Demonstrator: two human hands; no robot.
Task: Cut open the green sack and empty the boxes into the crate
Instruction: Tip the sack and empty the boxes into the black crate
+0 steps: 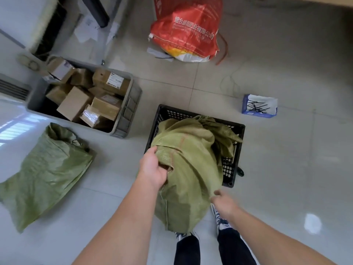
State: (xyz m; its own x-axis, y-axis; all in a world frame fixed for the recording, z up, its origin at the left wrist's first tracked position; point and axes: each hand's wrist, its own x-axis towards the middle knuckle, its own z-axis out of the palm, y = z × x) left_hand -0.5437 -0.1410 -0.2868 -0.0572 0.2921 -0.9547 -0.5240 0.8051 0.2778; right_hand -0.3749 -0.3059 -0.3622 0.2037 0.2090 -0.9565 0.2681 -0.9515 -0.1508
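Green woven sack lies tipped over the black crate near you, mouth far; left hand and right hand clench its fabric. No boxes out yet w/ emptying left.

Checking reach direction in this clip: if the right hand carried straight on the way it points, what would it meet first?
The right hand points up-left at the green sack and looks to be touching its lower side already, so the sack comes first; depth is unclear.
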